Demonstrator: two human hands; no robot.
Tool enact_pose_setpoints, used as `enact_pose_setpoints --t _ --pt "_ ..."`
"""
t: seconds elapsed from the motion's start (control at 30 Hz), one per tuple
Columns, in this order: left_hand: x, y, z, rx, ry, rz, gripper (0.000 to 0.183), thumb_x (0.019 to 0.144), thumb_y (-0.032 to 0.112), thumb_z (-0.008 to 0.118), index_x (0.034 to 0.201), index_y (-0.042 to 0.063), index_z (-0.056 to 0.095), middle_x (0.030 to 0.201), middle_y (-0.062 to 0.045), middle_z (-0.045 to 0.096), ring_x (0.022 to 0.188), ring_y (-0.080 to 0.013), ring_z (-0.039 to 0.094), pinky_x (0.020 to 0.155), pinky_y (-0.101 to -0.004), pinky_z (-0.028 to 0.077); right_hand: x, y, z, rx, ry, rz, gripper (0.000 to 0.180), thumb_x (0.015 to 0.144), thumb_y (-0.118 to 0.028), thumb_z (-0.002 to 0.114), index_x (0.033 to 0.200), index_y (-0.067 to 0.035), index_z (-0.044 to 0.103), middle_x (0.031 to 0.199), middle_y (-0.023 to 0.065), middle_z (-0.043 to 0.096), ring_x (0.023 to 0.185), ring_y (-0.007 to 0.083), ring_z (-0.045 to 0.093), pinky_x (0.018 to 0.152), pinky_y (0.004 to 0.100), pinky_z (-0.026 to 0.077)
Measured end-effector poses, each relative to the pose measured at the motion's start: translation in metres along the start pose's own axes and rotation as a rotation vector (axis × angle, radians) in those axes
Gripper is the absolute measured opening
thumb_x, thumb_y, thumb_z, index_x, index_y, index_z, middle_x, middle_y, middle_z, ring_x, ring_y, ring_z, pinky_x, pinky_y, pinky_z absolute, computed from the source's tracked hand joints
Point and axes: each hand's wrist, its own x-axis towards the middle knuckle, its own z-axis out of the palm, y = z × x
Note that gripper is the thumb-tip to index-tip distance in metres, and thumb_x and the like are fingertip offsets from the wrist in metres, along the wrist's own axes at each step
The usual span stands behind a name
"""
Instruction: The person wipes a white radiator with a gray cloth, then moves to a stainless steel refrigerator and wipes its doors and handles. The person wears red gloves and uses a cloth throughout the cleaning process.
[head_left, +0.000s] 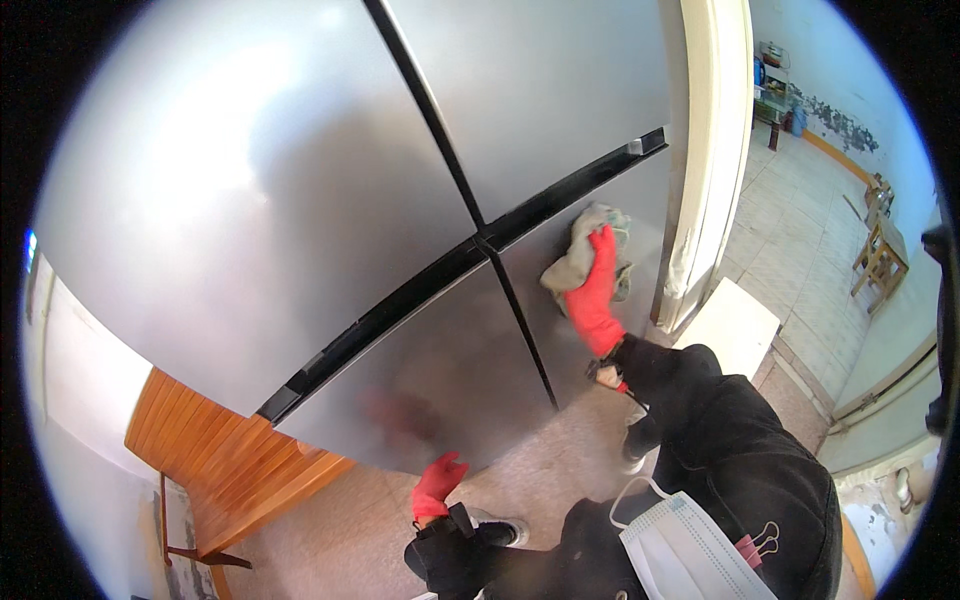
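Note:
A large silver-grey refrigerator (352, 172) with four door panels stands before me. Black recessed handle strips (390, 326) run between its upper and lower panels. My right hand (592, 300), in a red glove, grips a crumpled grey-green cloth (574, 251) and presses it to the lower right door (525, 274). Low in front of the lower left door (420, 367), my gloved left hand (439, 484) is loosely curled and holds nothing that I can see. That door carries a blurred red reflection.
A slatted wooden bench (217, 450) stands at the left. Right of the refrigerator is a pale door frame (709, 165), with a cream board (731, 326) at its foot. Beyond it, a wooden stool (885, 259) stands on the tiles. A face mask (686, 547) hangs before my body.

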Motion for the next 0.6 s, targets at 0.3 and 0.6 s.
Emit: enact_pose_setpoints --t 0.3,0.6 --pt "0.005 0.000 -0.002 -0.010 -0.121 -0.036 0.053 0.093 0.030 0.076 0.137 0.005 0.061 0.117 -0.015 0.073 0.104 -0.0204 0.069 0.088 -0.0349 0.055 -0.052 -0.030 -0.023 -0.422 -0.776 -0.993 0.062 0.076 -0.018 0.070 0.136 -0.014 0.056 0.153 0.0105 0.047 0.147 0.0359 0.040 0.121 0.0600 0.027" --pt "0.009 0.006 0.002 -0.042 -0.034 0.034 0.049 0.091 0.030 0.078 0.131 0.004 0.064 0.097 -0.013 0.075 0.088 -0.0188 0.070 0.078 -0.0349 0.055 0.019 0.037 -0.091 -0.507 -0.779 -0.892 0.061 0.078 -0.012 0.071 0.137 -0.010 0.058 0.156 0.0150 0.045 0.149 0.0370 0.037 0.123 0.0545 0.027"
